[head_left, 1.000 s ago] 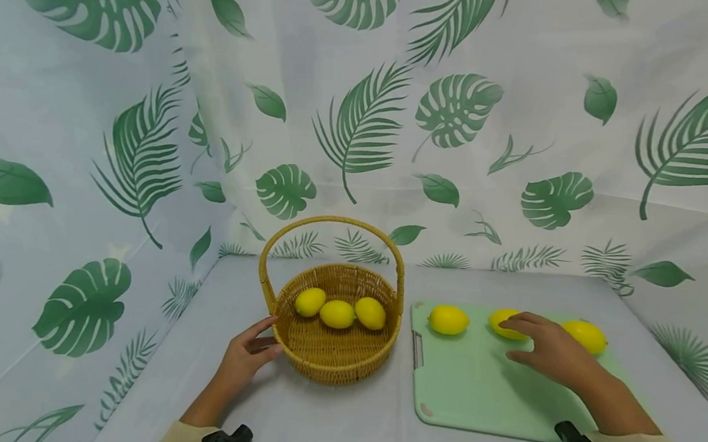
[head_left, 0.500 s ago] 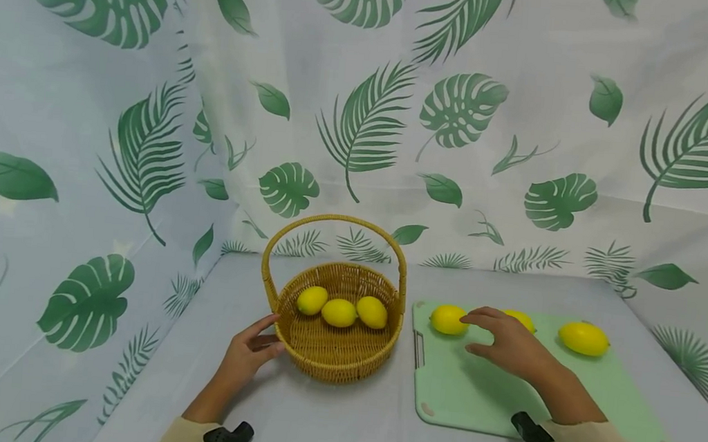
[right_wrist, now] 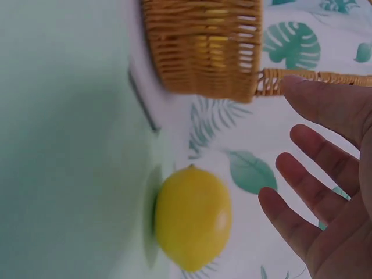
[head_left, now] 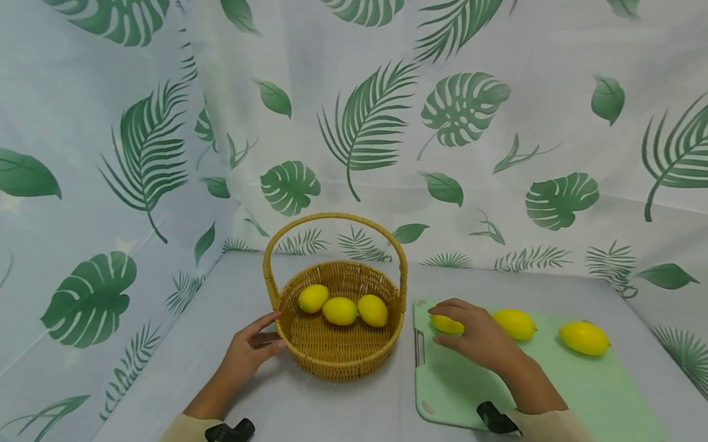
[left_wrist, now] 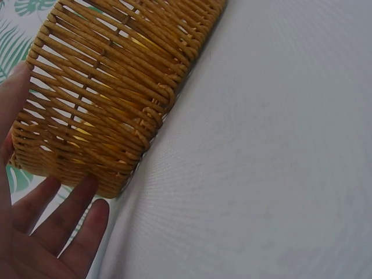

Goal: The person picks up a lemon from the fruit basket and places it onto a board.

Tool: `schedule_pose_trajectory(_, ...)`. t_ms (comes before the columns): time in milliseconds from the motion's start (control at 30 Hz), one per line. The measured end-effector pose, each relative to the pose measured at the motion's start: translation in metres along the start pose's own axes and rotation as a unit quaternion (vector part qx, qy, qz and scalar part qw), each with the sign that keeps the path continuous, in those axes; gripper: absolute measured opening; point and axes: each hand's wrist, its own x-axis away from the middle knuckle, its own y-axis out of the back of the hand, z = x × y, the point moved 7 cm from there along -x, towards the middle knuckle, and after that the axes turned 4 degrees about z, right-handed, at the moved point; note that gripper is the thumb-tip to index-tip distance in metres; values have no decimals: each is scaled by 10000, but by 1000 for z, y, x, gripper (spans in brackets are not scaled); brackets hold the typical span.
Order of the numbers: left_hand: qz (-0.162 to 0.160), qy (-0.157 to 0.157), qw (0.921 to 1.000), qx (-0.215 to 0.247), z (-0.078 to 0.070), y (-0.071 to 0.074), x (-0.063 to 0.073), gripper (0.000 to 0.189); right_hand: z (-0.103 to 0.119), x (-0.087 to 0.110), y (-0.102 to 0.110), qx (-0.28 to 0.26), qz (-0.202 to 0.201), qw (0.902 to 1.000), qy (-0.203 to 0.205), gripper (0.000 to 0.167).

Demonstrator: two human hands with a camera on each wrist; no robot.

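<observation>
Touching the left wall of one wicker basket [head_left: 339, 370], the left hand [head_left: 243, 359] has its thumb and fingers spread — three lemons [head_left: 340, 311] lie inside. To its right on the worktop [head_left: 313, 422], one green cutting board [head_left: 453, 392] bears three more lemons [head_left: 514, 324]. Over the leftmost lemon [right_wrist: 193, 218] hovers the right hand [head_left: 476, 338], thumb and fingers parted — just clear of the fruit.

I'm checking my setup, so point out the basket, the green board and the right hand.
Basket [head_left: 336, 344], head view, bare floor inside.
Green board [head_left: 448, 387], head view, bare surface.
Right hand [head_left: 475, 334], head view, back of the hand.
</observation>
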Motion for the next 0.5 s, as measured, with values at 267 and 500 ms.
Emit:
schedule_pose_trajectory(267, -141, -121, 9998, -104, 19, 5, -5, 63, 19, -17, -5, -372, -10, 9992, 108, 43)
schedule_pose_trajectory(500, -78, -184, 9997, -111, 22, 3, -6, 61, 34, -24, -16, -739, -54, 9972, 127, 43)
